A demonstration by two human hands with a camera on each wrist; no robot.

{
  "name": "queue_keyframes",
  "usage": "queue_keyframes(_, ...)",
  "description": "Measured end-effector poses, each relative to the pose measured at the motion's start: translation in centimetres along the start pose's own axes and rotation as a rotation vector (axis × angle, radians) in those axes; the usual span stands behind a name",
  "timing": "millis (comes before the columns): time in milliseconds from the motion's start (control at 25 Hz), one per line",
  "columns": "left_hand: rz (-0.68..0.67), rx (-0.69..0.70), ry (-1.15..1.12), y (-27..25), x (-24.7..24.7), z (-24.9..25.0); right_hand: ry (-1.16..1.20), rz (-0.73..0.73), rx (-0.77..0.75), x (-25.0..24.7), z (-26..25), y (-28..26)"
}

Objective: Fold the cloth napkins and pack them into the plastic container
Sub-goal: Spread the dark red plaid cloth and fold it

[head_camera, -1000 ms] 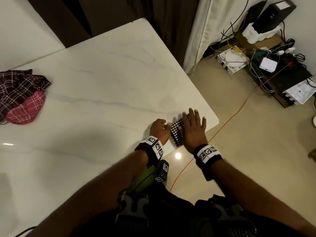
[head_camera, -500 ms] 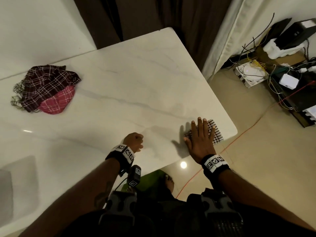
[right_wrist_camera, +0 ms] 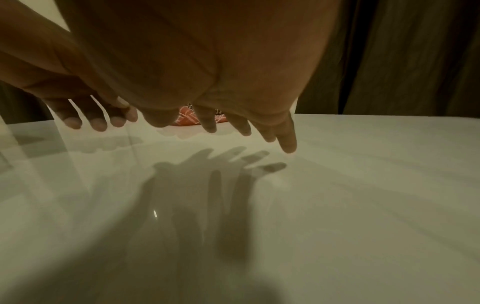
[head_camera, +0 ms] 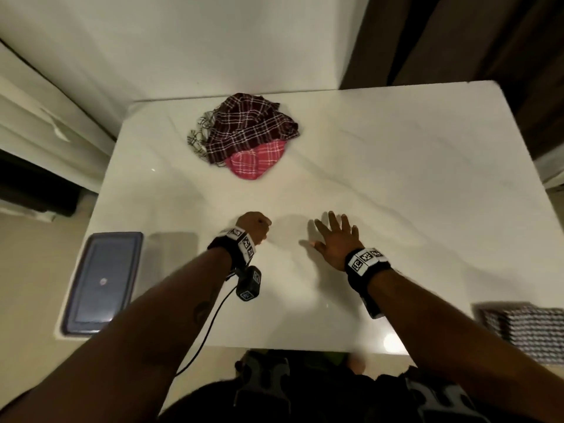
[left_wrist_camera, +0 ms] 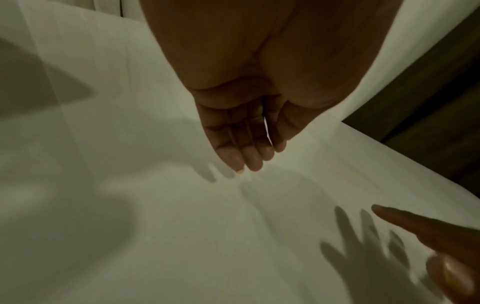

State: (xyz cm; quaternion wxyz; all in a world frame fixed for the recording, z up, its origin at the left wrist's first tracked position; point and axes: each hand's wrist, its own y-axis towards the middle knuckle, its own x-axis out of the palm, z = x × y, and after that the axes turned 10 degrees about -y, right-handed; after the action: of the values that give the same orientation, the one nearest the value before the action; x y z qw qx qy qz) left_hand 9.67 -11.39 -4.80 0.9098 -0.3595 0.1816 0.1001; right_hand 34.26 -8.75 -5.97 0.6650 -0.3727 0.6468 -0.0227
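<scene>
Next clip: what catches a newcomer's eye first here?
The crumpled pile of plaid napkins, dark maroon over pink, at the far side of the white table. Nearer, both empty hands hover over the bare middle, left hand loosely curled, right hand spread. A folded checked napkin lies at the near right edge.

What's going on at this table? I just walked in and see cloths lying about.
A person is between napkins in a fold-and-pack job. Both hands are held out over the white table, holding nothing: the left hand loosely curled, the right hand spread flat. A folded checked napkin lies at the near right corner. A heap of unfolded plaid napkins waits at the far side. The plastic container sits at the near left edge with its lid on.
</scene>
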Motion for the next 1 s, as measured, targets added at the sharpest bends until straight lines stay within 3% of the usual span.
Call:
queue_keyframes(160, 0.126, 0.153, 0.398, 5.8, -7.7, 2.4, -0.065, -0.114, 0.084, -0.8, -4.9, 5.0)
queue_keyframes(280, 0.256, 0.227, 0.489, 9.5, -11.0, 4.8, -0.074, -0.134, 0.156, -0.1, -5.7, 5.9)
queue_keyframes(440, 0.378, 0.089, 0.197, 13.5, -13.8, 6.1, -0.065, -0.143, 0.172, -0.2, -5.8, 6.2)
queue_keyframes(600, 0.406, 0.08, 0.053, 16.1, -15.6, 7.6, -0.036, -0.149, 0.191, -0.2, -5.7, 6.2)
queue_keyframes(880, 0.504, 0.271, 0.046, 15.0, -18.1, 11.7, -0.001, -0.153, 0.192, -0.6, -5.8, 5.7)
queue_keyframes(1000, 0.481, 0.432, -0.147, 11.2, -18.2, 16.4, 0.013, -0.181, 0.168, -0.9, -5.7, 5.3)
